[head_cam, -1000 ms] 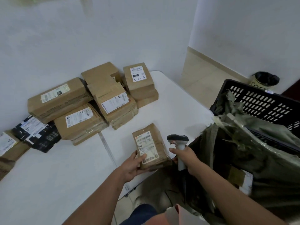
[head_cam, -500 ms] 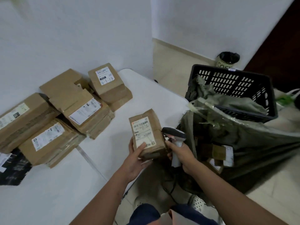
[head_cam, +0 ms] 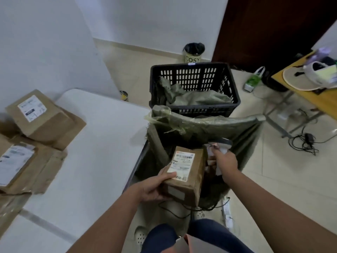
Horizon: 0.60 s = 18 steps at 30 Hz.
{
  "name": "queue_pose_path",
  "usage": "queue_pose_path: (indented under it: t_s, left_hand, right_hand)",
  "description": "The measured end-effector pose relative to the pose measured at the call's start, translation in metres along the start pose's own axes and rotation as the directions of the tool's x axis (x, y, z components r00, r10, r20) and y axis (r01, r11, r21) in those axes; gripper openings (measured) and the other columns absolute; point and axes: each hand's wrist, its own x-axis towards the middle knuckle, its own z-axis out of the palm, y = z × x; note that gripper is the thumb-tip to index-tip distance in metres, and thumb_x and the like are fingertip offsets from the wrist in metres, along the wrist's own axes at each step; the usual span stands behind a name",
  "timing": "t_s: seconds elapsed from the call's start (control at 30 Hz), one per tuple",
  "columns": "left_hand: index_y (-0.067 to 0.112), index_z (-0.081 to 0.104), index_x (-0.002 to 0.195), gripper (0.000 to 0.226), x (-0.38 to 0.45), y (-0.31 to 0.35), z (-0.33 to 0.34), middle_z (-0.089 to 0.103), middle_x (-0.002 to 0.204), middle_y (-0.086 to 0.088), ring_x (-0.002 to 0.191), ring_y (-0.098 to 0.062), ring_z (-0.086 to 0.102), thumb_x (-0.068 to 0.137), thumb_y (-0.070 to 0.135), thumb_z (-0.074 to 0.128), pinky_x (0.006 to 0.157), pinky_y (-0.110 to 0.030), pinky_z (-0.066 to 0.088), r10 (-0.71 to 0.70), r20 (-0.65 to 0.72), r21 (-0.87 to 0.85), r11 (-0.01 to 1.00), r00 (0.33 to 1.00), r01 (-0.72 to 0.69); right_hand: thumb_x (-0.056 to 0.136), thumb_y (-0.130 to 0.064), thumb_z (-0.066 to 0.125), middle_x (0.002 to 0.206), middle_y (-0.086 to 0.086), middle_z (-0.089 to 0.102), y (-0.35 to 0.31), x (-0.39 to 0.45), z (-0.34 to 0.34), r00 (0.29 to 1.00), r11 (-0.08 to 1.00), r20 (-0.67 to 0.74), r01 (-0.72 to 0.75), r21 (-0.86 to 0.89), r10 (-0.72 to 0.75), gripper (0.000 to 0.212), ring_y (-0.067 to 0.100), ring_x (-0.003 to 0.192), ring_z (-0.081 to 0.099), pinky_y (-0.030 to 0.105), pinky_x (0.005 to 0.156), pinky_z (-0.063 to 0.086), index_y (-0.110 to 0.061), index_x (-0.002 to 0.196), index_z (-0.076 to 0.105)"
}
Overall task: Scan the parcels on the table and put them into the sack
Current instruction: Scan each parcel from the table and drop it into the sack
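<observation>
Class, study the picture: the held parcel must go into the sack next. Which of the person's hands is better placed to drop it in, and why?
Left. The left hand already grips the parcel over the open sack; the right hand is occupied with the scanner.

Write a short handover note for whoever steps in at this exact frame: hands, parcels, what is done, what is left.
Left hand: gripping a brown parcel, label up, held above the open green sack.
Right hand: holding the scanner beside that parcel.
Parcel is off the table and not yet released; something already lies inside the sack, unclear what.
Left: drop this one in, then scan and bag the parcels on the table, such as the labelled box.
</observation>
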Motion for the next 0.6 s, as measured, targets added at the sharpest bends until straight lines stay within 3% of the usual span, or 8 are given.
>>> queue_pose_path:
  t_s: [0.07,0.13,0.2,0.33,0.5,0.6]
  left_hand:
    - [0.041,0.042,0.139,0.071,0.025,0.008,0.027,0.060,0.134,-0.010,0.119,-0.031,0.061,0.079,0.041,0.079,0.093,-0.051,0.054,-0.040,-0.015,0.041,0.998,0.999,0.041]
    - [0.040,0.038,0.141,0.074,0.050,0.016,0.053,0.059,0.133,-0.009,0.117,-0.031,0.061,0.079,0.046,0.077,0.089,-0.049,0.056,-0.056,-0.060,0.053,0.997,0.997,0.059]
    - [0.040,0.034,0.143,0.074,0.073,0.023,0.071,0.056,0.130,-0.010,0.113,-0.032,0.059,0.082,0.047,0.074,0.085,-0.050,0.057,-0.049,-0.169,-0.010,0.999,0.984,0.048]
    - [0.029,0.038,0.142,0.067,0.108,0.030,0.069,0.058,0.124,-0.012,0.107,-0.031,0.060,0.086,0.050,0.068,0.074,-0.046,0.057,-0.051,-0.419,-0.258,0.964,0.907,-0.065]
    - [0.013,0.051,0.131,0.048,0.104,0.017,0.034,0.058,0.118,-0.011,0.120,-0.033,0.052,0.098,0.049,0.049,0.097,-0.049,0.047,-0.134,-0.626,-0.419,0.889,0.768,-0.186]
    - [0.016,0.053,0.125,0.041,0.091,-0.001,0.021,0.057,0.108,-0.010,0.112,-0.031,0.053,0.100,0.048,0.045,0.096,-0.046,0.046,-0.166,-0.692,-0.435,0.873,0.703,-0.222]
  right_hand:
    - [0.093,-0.034,0.065,0.071,0.006,0.063,0.002,0.015,-0.016,1.000,0.999,-0.026,-0.009,-0.032,0.008,0.026,0.018,0.062,0.059,0.023,0.048,0.047,-0.010,0.084,0.062]
    - [0.090,-0.043,0.066,0.081,0.012,0.069,0.006,0.029,-0.028,0.999,0.997,-0.032,-0.006,-0.079,0.003,0.039,0.026,0.071,0.066,0.035,0.063,0.057,-0.005,0.096,0.066]
    - [0.089,-0.043,0.066,0.082,0.014,0.071,0.010,0.043,-0.038,1.000,0.995,-0.006,-0.021,-0.098,0.021,0.038,0.029,0.071,0.068,0.044,0.073,0.058,-0.005,0.095,0.068]
    - [0.092,-0.035,0.065,0.069,0.007,0.069,0.007,0.057,-0.044,0.996,0.990,0.077,-0.032,-0.140,0.043,0.028,0.019,0.057,0.062,0.032,0.058,0.052,-0.008,0.084,0.066]
    - [0.095,-0.027,0.062,0.071,0.006,0.068,0.007,0.068,-0.041,0.977,0.975,0.205,-0.002,-0.220,0.049,0.019,0.015,0.055,0.060,0.024,0.054,0.050,-0.013,0.083,0.063]
    - [0.096,-0.027,0.061,0.071,0.007,0.068,0.010,0.071,-0.036,0.967,0.969,0.249,0.006,-0.248,0.057,0.019,0.014,0.054,0.060,0.021,0.051,0.049,-0.012,0.083,0.063]
